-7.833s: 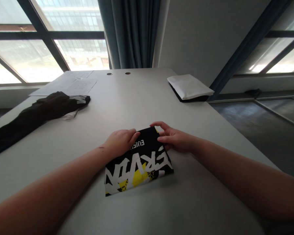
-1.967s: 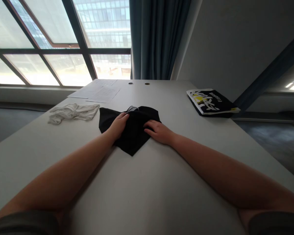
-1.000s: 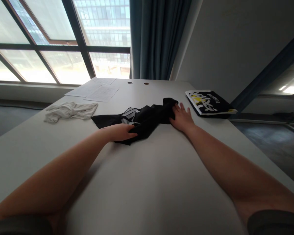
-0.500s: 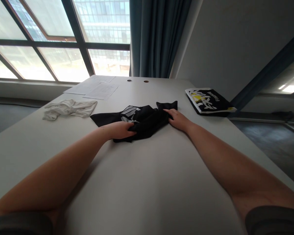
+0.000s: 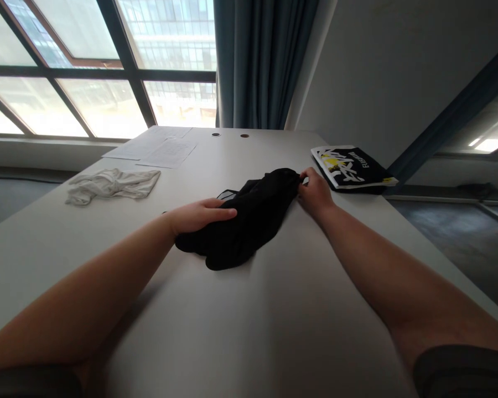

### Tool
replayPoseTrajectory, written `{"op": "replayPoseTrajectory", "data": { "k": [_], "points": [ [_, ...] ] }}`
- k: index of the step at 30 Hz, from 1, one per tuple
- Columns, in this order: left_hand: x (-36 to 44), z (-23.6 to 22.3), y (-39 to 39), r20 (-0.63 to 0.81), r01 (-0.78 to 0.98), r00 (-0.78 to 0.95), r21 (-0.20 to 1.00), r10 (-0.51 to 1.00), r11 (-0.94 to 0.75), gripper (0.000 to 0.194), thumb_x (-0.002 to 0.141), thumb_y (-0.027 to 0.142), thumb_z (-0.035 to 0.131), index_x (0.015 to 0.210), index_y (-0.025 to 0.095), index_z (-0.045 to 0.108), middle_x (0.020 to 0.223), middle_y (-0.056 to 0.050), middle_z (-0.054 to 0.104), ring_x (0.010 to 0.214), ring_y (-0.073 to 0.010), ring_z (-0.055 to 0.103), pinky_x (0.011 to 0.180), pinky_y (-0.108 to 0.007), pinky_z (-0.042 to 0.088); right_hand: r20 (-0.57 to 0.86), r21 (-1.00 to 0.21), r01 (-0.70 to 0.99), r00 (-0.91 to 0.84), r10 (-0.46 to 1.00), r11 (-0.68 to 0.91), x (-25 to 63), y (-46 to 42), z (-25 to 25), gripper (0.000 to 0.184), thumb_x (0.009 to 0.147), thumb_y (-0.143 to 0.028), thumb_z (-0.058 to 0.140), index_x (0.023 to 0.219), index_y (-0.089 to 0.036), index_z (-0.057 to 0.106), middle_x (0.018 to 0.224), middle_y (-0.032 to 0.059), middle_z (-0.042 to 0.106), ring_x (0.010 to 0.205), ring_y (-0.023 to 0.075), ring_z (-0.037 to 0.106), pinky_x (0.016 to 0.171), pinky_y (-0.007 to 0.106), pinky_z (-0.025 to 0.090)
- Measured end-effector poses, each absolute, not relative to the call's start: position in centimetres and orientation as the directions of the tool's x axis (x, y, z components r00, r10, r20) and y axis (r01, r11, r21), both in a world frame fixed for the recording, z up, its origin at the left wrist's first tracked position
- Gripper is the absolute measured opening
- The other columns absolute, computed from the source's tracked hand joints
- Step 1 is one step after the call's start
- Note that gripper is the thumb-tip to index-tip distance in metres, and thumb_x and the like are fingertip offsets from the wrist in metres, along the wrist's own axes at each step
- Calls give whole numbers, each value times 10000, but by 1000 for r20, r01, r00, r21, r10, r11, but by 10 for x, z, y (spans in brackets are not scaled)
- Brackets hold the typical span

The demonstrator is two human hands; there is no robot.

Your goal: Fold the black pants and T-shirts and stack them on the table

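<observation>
A crumpled black garment (image 5: pixel 249 221) lies in the middle of the white table, part of it raised between my hands. A small grey-and-white patch shows at its far side; its exact kind cannot be made out. My left hand (image 5: pixel 201 214) grips the garment's left part, thumb on top and the other fingers partly hidden by the cloth. At the upper right end, my right hand (image 5: pixel 316 190) pinches a corner of the same garment between thumb and fingers.
A white crumpled cloth (image 5: pixel 114 185) lies to the left on the table (image 5: pixel 232 331). Printed sheets of paper (image 5: pixel 166 152) rest behind it. On the right sits a black, white and yellow printed package (image 5: pixel 352 168). Two round holes pierce the far table edge.
My right hand has moved slightly right and now pinches the garment's corner, lifting it. The cloth has turned over, covering most of the patterned patch, and its lower edge hangs nearer me.
</observation>
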State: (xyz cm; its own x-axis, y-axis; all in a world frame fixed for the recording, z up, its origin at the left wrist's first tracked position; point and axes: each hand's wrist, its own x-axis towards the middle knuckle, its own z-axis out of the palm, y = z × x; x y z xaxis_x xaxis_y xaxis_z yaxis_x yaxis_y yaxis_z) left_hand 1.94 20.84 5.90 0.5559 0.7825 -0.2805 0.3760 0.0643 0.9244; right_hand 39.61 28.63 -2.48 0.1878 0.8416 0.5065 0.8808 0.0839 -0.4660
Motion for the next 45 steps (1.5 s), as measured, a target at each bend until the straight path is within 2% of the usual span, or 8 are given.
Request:
{"op": "replayPoseTrajectory", "data": {
  "k": [3,9,14,17,20,29,36,45],
  "points": [
    [19,60,204,-258,247,526,958,810,145,586,721,745,794,885,182,811,866,-112,800,826,-345,763,735,-455,628,521,-452,877,111,846,163,400,290,-29,298,871,-308,597,1121,-194,714,1073,109,722,814,255,667,809,389,542],
    [28,40,227,-289,525,595,847,750,-90,692,865,843,512,780,206,769,749,-78,763,679,-246,702,583,-334,546,615,-358,902,33,788,241,400,295,-31,449,879,-151,481,1233,-182,756,1180,151,624,1052,303,648,975,443,559],
    [26,14,245,-7,625,659,561,752,-543,341,944,500,549,1063,263,763,1120,-67,755,1031,-280,708,940,-403,555,650,-291,796,-243,720,531,371,274,-18,415,954,-176,469,1270,-209,736,1201,135,622,1127,304,635,1053,461,529],
    [20,0,251,122,644,696,329,708,-690,375,966,413,520,1253,255,702,1327,-104,663,1225,-308,633,1127,-458,466,516,-299,677,-478,711,672,350,262,-15,364,1028,-297,476,1306,-241,705,1286,110,621,1179,282,641,1075,444,523],
    [14,-11,258,124,655,713,233,690,-719,406,1003,382,479,1347,247,647,1393,-111,621,1283,-303,599,1173,-457,434,389,-307,627,-604,695,716,338,258,-17,304,1037,-375,502,1202,-228,710,1403,111,598,1211,279,644,1058,440,530],
    [6,-17,273,149,755,635,90,758,-650,394,1003,410,517,1331,250,666,1326,-106,627,1187,-309,633,1102,-463,481,487,-262,692,-507,711,673,348,266,-17,155,977,-346,573,891,-226,621,891,76,688,825,253,637,814,401,529],
    [4,-15,272,223,748,617,133,755,-650,249,967,332,526,1104,250,719,1225,-98,676,1115,-305,636,1050,-489,493,708,-283,676,-331,624,680,341,255,-2,192,1013,-337,545,853,-259,618,989,89,744,948,276,707,916,444,556],
    [-1,7,267,340,592,420,600,841,-538,214,983,414,493,1006,238,612,1263,-63,753,1129,-257,675,1021,-403,499,710,-607,661,201,675,442,369,264,14,316,984,-398,524,717,-248,602,701,6,621,732,204,613,770,344,500]
  ]
}}
